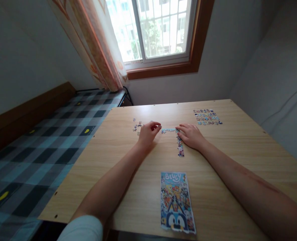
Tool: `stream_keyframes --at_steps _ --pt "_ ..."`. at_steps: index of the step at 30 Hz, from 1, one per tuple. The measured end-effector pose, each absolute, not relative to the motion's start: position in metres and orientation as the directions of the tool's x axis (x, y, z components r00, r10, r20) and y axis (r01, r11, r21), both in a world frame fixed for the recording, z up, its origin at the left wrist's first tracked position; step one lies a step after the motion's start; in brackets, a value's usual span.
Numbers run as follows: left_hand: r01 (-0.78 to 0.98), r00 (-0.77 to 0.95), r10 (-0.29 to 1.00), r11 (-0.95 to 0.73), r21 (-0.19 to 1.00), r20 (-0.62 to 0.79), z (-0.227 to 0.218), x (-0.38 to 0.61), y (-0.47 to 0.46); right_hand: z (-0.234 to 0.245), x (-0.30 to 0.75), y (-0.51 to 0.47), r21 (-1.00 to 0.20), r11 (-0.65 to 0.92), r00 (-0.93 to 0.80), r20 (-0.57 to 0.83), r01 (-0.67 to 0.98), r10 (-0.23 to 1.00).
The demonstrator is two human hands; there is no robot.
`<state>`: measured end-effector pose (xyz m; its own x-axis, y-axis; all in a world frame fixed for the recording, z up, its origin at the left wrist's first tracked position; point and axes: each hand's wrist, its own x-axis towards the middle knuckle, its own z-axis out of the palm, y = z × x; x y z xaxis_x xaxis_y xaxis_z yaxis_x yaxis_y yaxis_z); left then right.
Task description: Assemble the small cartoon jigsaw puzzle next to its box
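Note:
My left hand (149,132) hovers over the wooden table (238,150), fingers curled in a pinch on a small jigsaw piece by the left end of a joined row of pieces (168,130). My right hand (190,135) rests flat on the corner where that row meets a joined column of pieces (180,149) that runs toward me. Its fingers lie stretched out and press down. A few loose pieces (137,126) lie just left of my left hand.
A printed picture sheet (176,202) lies at the table's near edge. A pile of sorted loose pieces (207,117) sits at the far right. A bed with a checked cover (38,150) stands to the left; a window (158,30) and curtain (95,47) are behind.

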<state>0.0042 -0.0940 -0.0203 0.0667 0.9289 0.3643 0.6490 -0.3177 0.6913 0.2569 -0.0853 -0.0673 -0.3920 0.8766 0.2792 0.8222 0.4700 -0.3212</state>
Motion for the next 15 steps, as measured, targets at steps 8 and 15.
stream_keyframes --at_steps 8,15 --pt "0.573 0.143 0.934 -0.347 0.742 0.327 -0.046 0.007 -0.098 -0.067 0.259 -0.086 -0.327 0.475 -0.395 0.282 0.817 0.874" --pt "0.557 0.162 0.942 -0.333 0.761 0.294 -0.048 0.006 -0.094 -0.070 0.259 -0.086 -0.315 0.483 -0.399 0.294 0.817 0.868"
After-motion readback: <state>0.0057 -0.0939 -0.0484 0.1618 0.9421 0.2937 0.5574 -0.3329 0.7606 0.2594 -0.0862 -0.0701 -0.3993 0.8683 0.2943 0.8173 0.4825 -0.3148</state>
